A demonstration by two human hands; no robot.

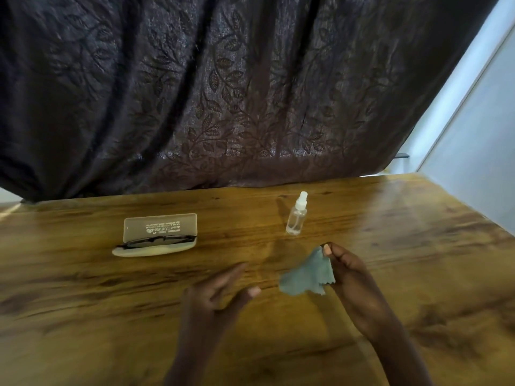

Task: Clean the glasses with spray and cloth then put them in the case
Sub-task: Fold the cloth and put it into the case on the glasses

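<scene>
Two hands low over the wooden table [83, 316] — right hand [349, 271] pinching the blue-grey cloth [308, 275] by its top corner, left hand [220, 291] empty, fingers loosely spread. Glasses [158, 242] lying in the open case [156, 235] at ten o'clock; spray bottle [297, 215] upright at twelve, well apart from the case.

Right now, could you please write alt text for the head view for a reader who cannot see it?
A person's right hand pinches a grey-blue cloth above a wooden table, the left hand open beside it. Beyond, black glasses lie in an open case, with a clear spray bottle upright to its right.
</scene>
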